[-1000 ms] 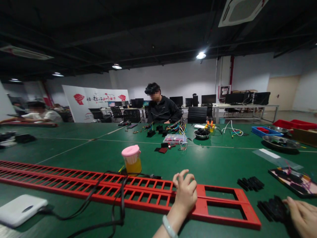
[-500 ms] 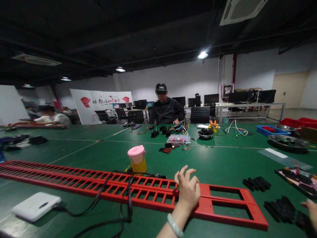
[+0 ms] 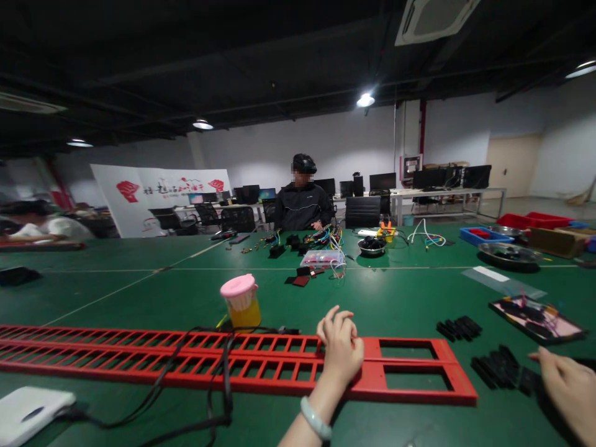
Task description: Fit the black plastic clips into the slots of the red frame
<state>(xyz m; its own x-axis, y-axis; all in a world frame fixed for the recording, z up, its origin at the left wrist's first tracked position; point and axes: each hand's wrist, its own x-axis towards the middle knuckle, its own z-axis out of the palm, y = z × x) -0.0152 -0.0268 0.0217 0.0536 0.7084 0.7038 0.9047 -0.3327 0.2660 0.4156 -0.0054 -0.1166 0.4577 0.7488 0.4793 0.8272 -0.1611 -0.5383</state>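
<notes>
My left hand, with a pale bracelet at the wrist, rests over the red slotted rack. Its fingers are bent and slightly apart, and I see nothing held in them; the side facing the rack is hidden. At the right edge, my right hand is partly cut off. Its fingers reach toward a group of small black blocks, and they look apart with nothing visible in them. A second cluster of black blocks lies just behind.
A pink-lidded jar stands behind the rack. Black cables cross it from a white device. A tray of dark parts lies at right. Opposite sits a person near wires and a metal bowl.
The view has turned rightward, so most things sit further left. My right hand has come further into view beside the black blocks. My left hand stays over the rack.
</notes>
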